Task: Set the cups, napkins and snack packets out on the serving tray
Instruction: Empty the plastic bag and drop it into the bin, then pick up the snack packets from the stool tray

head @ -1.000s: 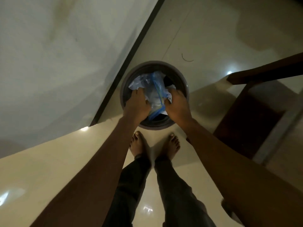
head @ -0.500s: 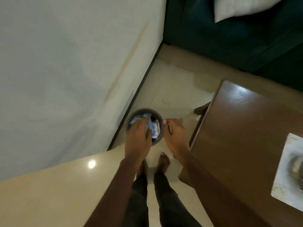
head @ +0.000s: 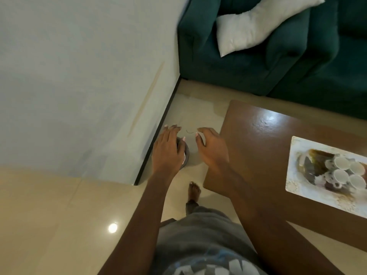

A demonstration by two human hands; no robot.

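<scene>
Left hand and right hand, grip spread and empty, hover above the floor bin; four cups sit on the table's tray.

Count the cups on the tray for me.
4 white cups, clustered on the right part of the serving tray on the table: one upper left, one upper right, one lower left, one lower right. The frame edge may hide more.
</scene>
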